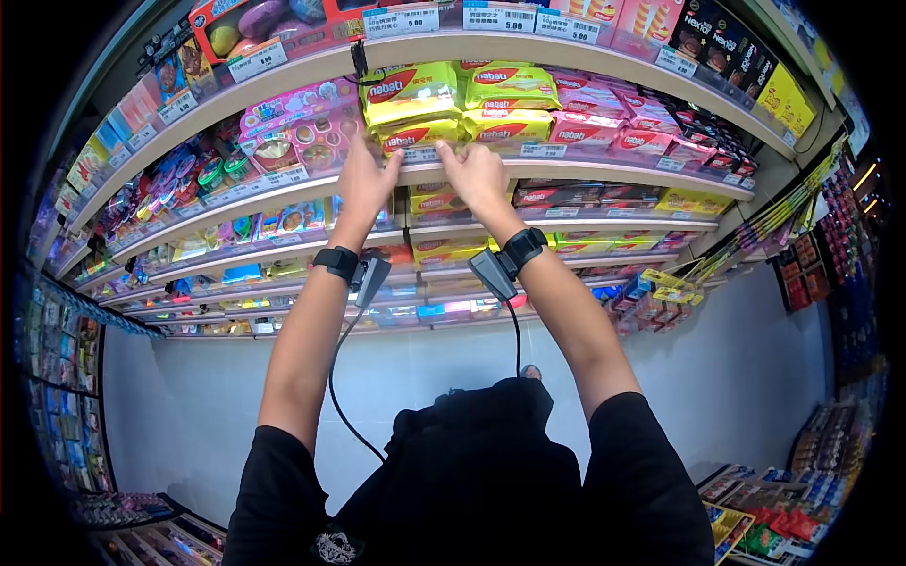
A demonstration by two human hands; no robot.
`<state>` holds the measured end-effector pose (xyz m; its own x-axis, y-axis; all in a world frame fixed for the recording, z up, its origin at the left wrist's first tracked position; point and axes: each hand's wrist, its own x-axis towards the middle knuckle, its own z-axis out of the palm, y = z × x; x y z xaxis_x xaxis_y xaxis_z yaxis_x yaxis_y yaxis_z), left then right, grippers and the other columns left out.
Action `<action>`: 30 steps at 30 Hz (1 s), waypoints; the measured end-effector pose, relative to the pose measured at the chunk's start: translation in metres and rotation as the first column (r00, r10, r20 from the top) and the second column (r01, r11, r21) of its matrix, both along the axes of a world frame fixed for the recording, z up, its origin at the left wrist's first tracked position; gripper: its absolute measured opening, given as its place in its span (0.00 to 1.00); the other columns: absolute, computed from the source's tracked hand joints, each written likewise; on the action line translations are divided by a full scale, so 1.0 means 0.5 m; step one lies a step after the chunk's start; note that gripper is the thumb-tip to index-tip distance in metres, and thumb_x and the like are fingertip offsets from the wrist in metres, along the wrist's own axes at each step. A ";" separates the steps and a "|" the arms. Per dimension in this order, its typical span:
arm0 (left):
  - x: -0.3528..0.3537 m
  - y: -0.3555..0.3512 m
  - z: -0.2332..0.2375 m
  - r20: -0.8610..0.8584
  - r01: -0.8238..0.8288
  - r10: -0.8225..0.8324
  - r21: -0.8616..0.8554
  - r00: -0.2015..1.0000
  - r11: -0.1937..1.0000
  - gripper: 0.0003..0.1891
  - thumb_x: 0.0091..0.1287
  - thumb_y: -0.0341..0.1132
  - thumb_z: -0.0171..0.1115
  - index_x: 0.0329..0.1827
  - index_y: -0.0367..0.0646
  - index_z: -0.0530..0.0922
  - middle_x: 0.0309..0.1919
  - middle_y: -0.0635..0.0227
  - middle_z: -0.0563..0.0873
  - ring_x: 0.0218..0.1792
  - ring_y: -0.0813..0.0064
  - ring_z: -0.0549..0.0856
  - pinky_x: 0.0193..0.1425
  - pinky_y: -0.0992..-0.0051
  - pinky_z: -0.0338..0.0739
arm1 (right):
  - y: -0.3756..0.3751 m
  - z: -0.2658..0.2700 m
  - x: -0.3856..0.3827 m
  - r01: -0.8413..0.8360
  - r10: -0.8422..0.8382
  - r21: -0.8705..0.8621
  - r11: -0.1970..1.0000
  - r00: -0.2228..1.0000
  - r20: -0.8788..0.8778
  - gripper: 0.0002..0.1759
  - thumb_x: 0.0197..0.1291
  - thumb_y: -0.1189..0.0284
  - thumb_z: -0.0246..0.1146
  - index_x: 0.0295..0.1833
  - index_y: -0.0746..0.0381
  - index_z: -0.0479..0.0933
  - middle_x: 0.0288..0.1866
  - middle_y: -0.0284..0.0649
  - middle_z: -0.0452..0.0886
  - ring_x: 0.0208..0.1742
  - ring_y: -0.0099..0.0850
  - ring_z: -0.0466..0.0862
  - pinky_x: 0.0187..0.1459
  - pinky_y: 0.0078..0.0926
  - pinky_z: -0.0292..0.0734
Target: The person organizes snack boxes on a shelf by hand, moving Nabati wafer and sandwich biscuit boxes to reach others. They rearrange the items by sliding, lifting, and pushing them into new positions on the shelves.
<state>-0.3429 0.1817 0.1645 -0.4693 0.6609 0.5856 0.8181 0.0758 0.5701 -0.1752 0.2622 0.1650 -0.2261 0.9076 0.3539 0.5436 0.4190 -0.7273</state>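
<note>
Near centre of the shelf: a front yellow nabati pack lies flat at the shelf lip, beneath larger yellow packs, with both hands at its near edge.
Left hand: at the left corner of the front yellow nabati pack; thumb spread away from the fingers, its tip by the pack's lower edge; whether it presses the wrapper cannot be told.
Right hand: at the right corner of the same pack; thumb pointing up at the wrapper, fingers bent and partly hidden; whether they grip cannot be told.
Left of the packs: pink toy boxes, upright, just beside the left fingers.
Right of the packs: a second yellow column, then pink nabati packs, then dark packs at the far right of the row.
Far shelf, above: boxed goods behind price labels.
Shelves below: yellow and dark packs in rows.
Wrists: a black band on each, left and right, each bearing a grey device with a black cable.
Floor: pale and smooth, between the shelving and the black shirt.
</note>
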 end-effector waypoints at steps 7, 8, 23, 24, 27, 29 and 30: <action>0.028 -0.004 0.033 0.096 0.038 -0.056 0.176 0.994 0.984 0.36 0.64 0.51 0.73 0.60 0.30 0.68 0.44 0.49 0.86 0.45 0.60 0.87 0.51 0.66 0.80 | -0.061 0.049 -0.017 -0.107 0.107 0.017 0.994 0.994 0.013 0.29 0.62 0.47 0.64 0.27 0.64 0.84 0.27 0.56 0.84 0.35 0.55 0.87 0.41 0.47 0.82; 0.027 -0.002 0.030 0.082 0.024 -0.038 0.175 0.996 0.984 0.36 0.64 0.51 0.73 0.61 0.30 0.67 0.44 0.50 0.86 0.45 0.61 0.87 0.51 0.66 0.80 | -0.063 0.046 -0.027 -0.121 0.121 0.039 0.992 0.993 -0.009 0.26 0.62 0.50 0.65 0.27 0.63 0.83 0.26 0.54 0.84 0.33 0.54 0.87 0.39 0.47 0.81; -0.004 0.006 0.065 0.061 0.010 -0.024 0.212 0.998 0.977 0.24 0.67 0.46 0.70 0.53 0.34 0.78 0.41 0.52 0.88 0.41 0.56 0.88 0.47 0.63 0.80 | -0.012 0.130 -0.013 0.011 0.019 0.249 0.968 0.993 -0.121 0.29 0.64 0.57 0.67 0.60 0.65 0.67 0.59 0.51 0.72 0.52 0.55 0.83 0.50 0.51 0.80; -0.004 0.006 0.067 0.026 -0.007 0.001 0.206 1.000 0.979 0.24 0.66 0.46 0.71 0.54 0.33 0.78 0.40 0.53 0.88 0.40 0.61 0.88 0.47 0.66 0.80 | -0.002 0.126 -0.014 -0.008 0.043 0.276 0.961 0.992 -0.119 0.31 0.64 0.58 0.67 0.62 0.66 0.66 0.61 0.53 0.72 0.53 0.55 0.83 0.50 0.51 0.80; -0.004 0.008 0.068 0.037 -0.015 0.007 0.205 0.999 0.979 0.24 0.65 0.45 0.72 0.54 0.33 0.79 0.38 0.57 0.88 0.35 0.72 0.87 0.43 0.72 0.81 | 0.004 0.134 -0.009 -0.066 0.090 0.292 0.954 0.994 -0.070 0.31 0.64 0.59 0.67 0.63 0.66 0.66 0.60 0.54 0.75 0.54 0.55 0.83 0.51 0.51 0.80; 0.005 -0.002 0.080 0.176 0.019 -0.046 0.154 0.983 0.988 0.25 0.65 0.45 0.73 0.55 0.33 0.79 0.37 0.59 0.88 0.33 0.75 0.86 0.41 0.73 0.81 | 0.012 0.138 -0.011 -0.091 0.106 0.295 0.951 0.994 -0.035 0.31 0.64 0.60 0.67 0.64 0.66 0.66 0.60 0.54 0.76 0.54 0.55 0.83 0.52 0.51 0.80; 0.005 -0.002 0.080 0.192 0.016 -0.046 0.155 0.980 0.988 0.25 0.65 0.44 0.73 0.56 0.33 0.79 0.36 0.60 0.88 0.33 0.76 0.85 0.41 0.74 0.81 | 0.012 0.141 -0.011 -0.103 0.112 0.274 0.956 0.994 -0.017 0.31 0.64 0.60 0.67 0.64 0.66 0.66 0.60 0.54 0.76 0.55 0.55 0.83 0.52 0.51 0.80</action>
